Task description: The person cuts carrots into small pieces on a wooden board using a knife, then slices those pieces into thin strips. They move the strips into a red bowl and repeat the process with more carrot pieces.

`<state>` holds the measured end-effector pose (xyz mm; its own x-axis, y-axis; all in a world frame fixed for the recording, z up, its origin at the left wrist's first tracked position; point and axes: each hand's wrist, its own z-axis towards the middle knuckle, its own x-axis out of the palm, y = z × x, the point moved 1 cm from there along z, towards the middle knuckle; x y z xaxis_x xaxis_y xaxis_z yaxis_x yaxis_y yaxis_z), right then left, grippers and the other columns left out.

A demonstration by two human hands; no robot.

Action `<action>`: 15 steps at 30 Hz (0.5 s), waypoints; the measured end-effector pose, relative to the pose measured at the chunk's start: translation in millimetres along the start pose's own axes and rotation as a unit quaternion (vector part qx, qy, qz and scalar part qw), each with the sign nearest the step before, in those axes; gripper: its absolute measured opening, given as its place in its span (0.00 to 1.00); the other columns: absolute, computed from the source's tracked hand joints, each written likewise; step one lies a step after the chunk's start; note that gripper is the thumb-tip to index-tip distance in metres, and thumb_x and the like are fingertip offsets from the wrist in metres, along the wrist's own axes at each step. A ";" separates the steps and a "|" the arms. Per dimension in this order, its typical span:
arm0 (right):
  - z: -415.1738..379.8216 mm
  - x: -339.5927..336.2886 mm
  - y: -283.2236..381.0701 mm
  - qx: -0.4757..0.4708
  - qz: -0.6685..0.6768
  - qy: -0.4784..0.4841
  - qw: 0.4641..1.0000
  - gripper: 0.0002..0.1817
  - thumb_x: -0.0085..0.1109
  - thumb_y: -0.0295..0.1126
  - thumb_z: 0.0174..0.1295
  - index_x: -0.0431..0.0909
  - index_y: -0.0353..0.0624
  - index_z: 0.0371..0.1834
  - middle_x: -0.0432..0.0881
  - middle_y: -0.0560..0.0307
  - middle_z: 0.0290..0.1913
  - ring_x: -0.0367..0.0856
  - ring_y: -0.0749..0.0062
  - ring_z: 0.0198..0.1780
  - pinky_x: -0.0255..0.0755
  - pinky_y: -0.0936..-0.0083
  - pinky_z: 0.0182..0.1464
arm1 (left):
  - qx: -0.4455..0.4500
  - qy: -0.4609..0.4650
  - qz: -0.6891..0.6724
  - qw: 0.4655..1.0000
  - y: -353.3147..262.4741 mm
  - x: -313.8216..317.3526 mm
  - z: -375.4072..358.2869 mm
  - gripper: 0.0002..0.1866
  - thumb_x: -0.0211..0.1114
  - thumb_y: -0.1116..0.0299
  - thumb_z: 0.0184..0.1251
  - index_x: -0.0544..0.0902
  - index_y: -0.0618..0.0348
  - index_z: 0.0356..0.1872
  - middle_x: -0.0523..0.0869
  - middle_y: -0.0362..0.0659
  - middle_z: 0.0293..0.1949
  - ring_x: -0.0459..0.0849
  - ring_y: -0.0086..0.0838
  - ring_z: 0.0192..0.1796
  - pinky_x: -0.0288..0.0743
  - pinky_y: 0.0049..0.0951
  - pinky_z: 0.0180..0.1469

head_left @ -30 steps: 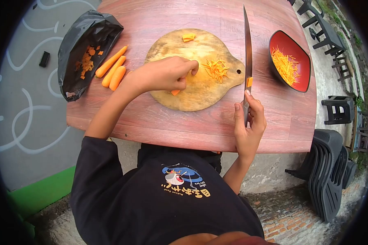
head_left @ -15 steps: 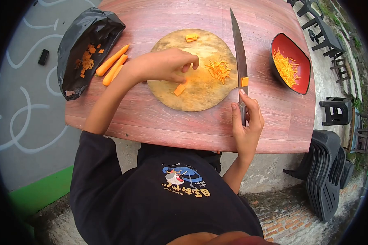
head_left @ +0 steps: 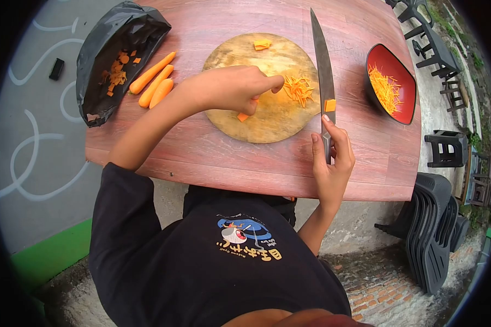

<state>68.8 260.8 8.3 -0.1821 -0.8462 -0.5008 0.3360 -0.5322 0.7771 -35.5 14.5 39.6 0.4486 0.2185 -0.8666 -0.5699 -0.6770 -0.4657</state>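
My right hand (head_left: 333,150) grips the handle of a large kitchen knife (head_left: 324,62), its blade pointing away from me beside the board. A carrot slice (head_left: 330,105) lies on the blade near the handle. Over the round wooden cutting board (head_left: 256,131), my left hand (head_left: 243,90) is curled with thumb and fingertips around a flat carrot piece (head_left: 243,116), mostly covered by the hand. Right of these fingers is a small heap of carrot shreds (head_left: 298,91). More carrot slices (head_left: 262,44) rest at the board's far edge.
A red bowl (head_left: 405,101) of shredded carrot stands at the table's right. Peeled carrots (head_left: 153,72) lie to the left, next to a black plastic bag (head_left: 93,71) holding carrot scraps (head_left: 116,76). Stacked dark plastic chairs (head_left: 428,234) stand beyond the table's right edge.
My left hand has lowered and closed over the carrot piece, and its index finger reaches closer to the shreds. The view has shifted slightly; my right hand still holds the knife.
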 end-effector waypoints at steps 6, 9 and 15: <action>0.1 0.5 3.6 0.000 -0.007 0.005 1.000 0.20 0.67 0.20 0.66 0.83 0.42 0.62 0.83 0.49 0.42 0.83 0.62 0.40 0.76 0.69 0.44 | -0.015 0.013 -0.040 0.999 7.4 -1.6 1.3 0.24 0.65 0.78 0.54 0.75 0.62 0.56 0.80 0.46 0.26 0.83 0.41 0.31 0.74 0.41 0.35; 0.2 1.0 3.6 -0.013 -0.011 0.007 1.000 0.20 0.67 0.20 0.66 0.82 0.42 0.62 0.83 0.49 0.42 0.84 0.61 0.40 0.76 0.69 0.45 | 0.029 -0.028 0.003 0.999 11.2 -2.7 2.2 0.22 0.64 0.77 0.56 0.75 0.61 0.55 0.80 0.46 0.27 0.83 0.42 0.32 0.75 0.41 0.36; 0.1 1.3 6.4 -0.011 -0.016 0.006 1.000 0.20 0.66 0.20 0.66 0.82 0.42 0.62 0.83 0.48 0.42 0.84 0.60 0.41 0.76 0.68 0.45 | 0.017 -0.136 -0.007 0.991 42.7 -40.3 18.6 0.19 0.63 0.75 0.62 0.75 0.60 0.54 0.86 0.49 0.33 0.85 0.43 0.39 0.77 0.41 0.43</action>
<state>70.6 256.3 12.7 -0.1826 -0.8281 -0.5301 0.3496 -0.5586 0.7522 -90.7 -10.1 51.3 0.2563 0.4119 -0.8744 -0.5895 -0.6504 -0.4791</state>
